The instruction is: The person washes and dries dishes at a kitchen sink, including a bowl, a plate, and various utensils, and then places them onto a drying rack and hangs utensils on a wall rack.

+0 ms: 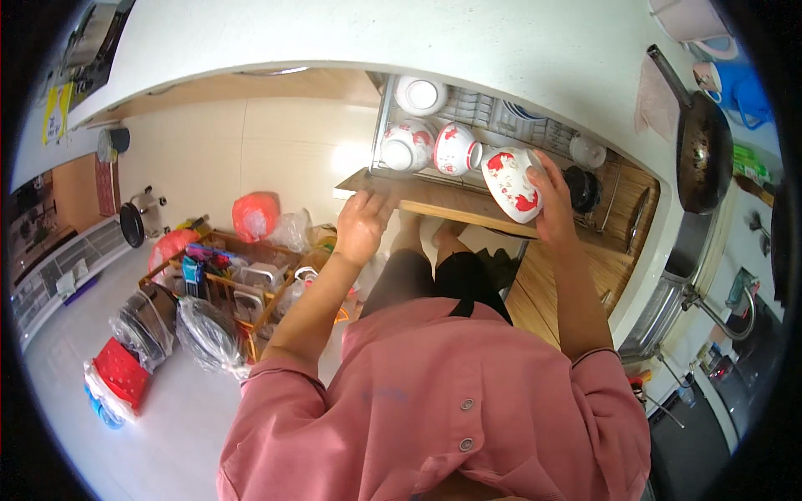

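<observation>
My right hand [551, 197] holds a white porcelain bowl [510, 185] with red patterns. The bowl is tilted above the front of an open pull-out dish drawer. At the drawer's left end, my left hand [366, 222] has its fingers curled over the wooden drawer front [451, 203]; the fingertips are partly blurred. Inside the wire dish rack [467, 106], two patterned bowls, one bowl [407, 147] base up and another bowl [457, 149] on its side, sit left of the held one. A plain white bowl [421, 95] rests upside down behind them.
The white countertop [438, 31] overhangs the drawer. On it to the right lie a wok [705, 150] and a cloth [658, 100], near a sink [651, 313]. Dark bowls [583, 188] occupy the rack's right part. A crowded wooden rack [232, 282] and bagged items stand on the floor at left.
</observation>
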{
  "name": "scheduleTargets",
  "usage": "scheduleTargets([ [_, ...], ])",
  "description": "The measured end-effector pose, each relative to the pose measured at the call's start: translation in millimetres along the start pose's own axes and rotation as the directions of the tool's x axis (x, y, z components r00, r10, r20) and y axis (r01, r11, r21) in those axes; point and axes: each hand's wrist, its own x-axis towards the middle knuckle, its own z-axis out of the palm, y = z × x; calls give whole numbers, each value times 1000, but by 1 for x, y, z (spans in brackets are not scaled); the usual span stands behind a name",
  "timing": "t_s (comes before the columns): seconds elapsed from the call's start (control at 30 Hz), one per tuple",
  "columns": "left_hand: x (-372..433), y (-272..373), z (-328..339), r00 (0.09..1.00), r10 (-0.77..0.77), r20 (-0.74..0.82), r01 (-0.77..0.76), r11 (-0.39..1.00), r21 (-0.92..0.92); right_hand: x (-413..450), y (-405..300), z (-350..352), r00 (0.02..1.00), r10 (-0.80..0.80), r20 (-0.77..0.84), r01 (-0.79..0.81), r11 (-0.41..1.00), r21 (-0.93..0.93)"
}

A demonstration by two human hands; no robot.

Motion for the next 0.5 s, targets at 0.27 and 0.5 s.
scheduleTargets([
  [0.27, -51, 23, -6, 995, -84, 45, 86, 995, -42, 1, 29, -27, 998, 41, -44, -47, 989, -140],
  [0.5, -60, 35, -11, 981, -100, 164, 95, 995, 38, -17, 28, -71, 989, 12, -149, -20, 998, -51],
])
